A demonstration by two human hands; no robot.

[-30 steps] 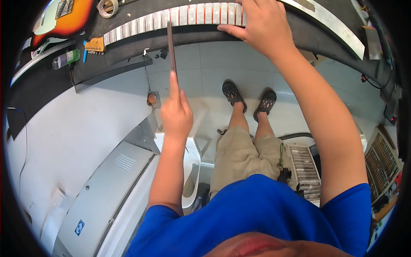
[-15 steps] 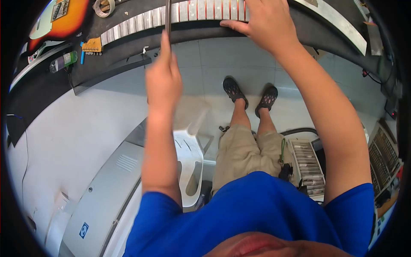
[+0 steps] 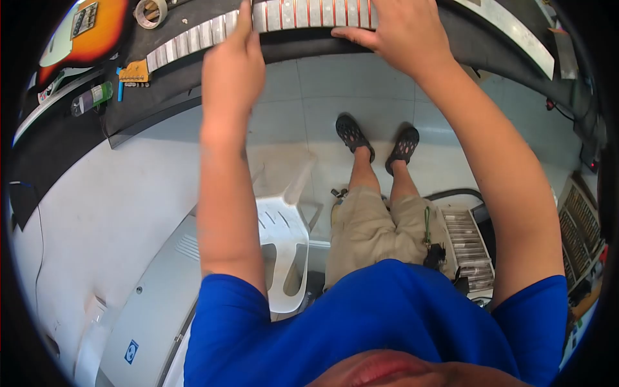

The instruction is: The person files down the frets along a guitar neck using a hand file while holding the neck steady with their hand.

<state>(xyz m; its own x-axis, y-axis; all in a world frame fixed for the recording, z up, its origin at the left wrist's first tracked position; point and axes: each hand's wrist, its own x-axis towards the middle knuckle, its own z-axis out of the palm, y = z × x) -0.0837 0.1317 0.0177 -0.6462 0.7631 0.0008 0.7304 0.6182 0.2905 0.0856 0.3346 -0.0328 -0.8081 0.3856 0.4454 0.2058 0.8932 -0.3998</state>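
A guitar neck (image 3: 288,15) lies across the dark bench. Pale covering fills the spaces between its frets, and orange-red lines show along several frets to the right. Its headstock (image 3: 135,73) with tuners points left. My left hand (image 3: 230,80) is closed over the neck, index finger stretched along a narrow metal file (image 3: 252,5) that is mostly hidden now and runs out of the top of view. My right hand (image 3: 407,35) rests on the neck further right, thumb along the near edge; its fingertips are cut off by the frame.
A sunburst guitar body (image 3: 106,32), a tape roll (image 3: 151,13) and a plastic bottle (image 3: 91,99) sit on the left of the bench. Below stand a white plastic chair (image 3: 284,222), a grey cabinet (image 3: 145,309) and a box of metal pieces (image 3: 465,242). A curved pale strip (image 3: 509,35) lies right.
My left hand has moved up and slightly left over the neck, taking the file mostly out of view. My right hand stays on the neck.
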